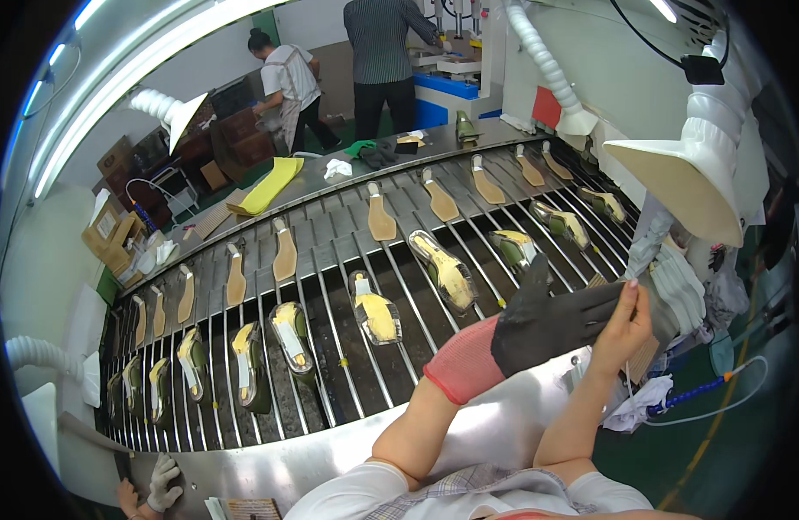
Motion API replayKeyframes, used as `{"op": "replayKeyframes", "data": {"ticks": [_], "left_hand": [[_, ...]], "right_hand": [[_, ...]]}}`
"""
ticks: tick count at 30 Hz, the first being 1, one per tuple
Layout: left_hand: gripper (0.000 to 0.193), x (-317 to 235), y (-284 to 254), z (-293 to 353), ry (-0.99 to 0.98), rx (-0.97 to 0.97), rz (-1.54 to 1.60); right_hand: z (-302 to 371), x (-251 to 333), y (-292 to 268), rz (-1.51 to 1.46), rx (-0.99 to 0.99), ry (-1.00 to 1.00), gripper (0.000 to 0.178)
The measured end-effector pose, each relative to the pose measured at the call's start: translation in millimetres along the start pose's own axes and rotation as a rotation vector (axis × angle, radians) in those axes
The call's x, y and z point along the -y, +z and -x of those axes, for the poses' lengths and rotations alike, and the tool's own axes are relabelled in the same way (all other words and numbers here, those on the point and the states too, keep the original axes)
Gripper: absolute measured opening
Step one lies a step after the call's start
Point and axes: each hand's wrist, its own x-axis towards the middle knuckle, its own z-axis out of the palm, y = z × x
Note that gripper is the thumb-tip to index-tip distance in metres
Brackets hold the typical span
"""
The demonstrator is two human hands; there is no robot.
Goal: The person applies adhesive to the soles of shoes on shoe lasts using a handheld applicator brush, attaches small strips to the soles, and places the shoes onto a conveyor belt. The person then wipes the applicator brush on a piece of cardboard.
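My left hand [555,325] wears a glove with a pink cuff and a dark grey coated palm. Its fingers stretch out to the right, the thumb standing up apart. At those fingertips my bare right hand [623,328] pinches the ends of the glove's fingers. Both hands are raised over the front right edge of a slatted metal conveyor [330,381]. Beyond them lie green shoe uppers on lasts, bottoms up, with yellowish undersides; a shoe upper [514,249] is partly hidden behind my left thumb. Farther back rests a row of tan shoe soles, one sole [440,204] among them.
White duct hoods [677,173] hang at the right and a hood [183,121] at the far left. A yellow cloth [269,186] lies on the back ledge. Another person's gloved hand [164,483] is at lower left. Two people stand beyond the conveyor.
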Motion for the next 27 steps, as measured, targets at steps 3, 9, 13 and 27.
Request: {"op": "replayKeyframes", "data": {"ticks": [3,9,13,27], "left_hand": [[0.034,11.9,0.6,-9.3,0.001,-0.011,0.314],[0.034,14.5,-4.6,-20.2,0.066,-0.182,0.201],[0.034,22.4,-20.5,-18.2,-0.071,-0.404,-0.633],[0.037,86.4,-56.4,-40.5,0.286,-0.121,1.249]], "right_hand": [[7.0,-3.5,9.5,-0.020,0.131,0.018,0.027],[11.6,1.3,25.2,0.055,0.312,-0.021,0.034],[22.1,22.0,28.0,0.191,0.464,-0.249,0.046],[74.2,48.1,53.0,-0.121,0.973,-0.447,0.027]]}}
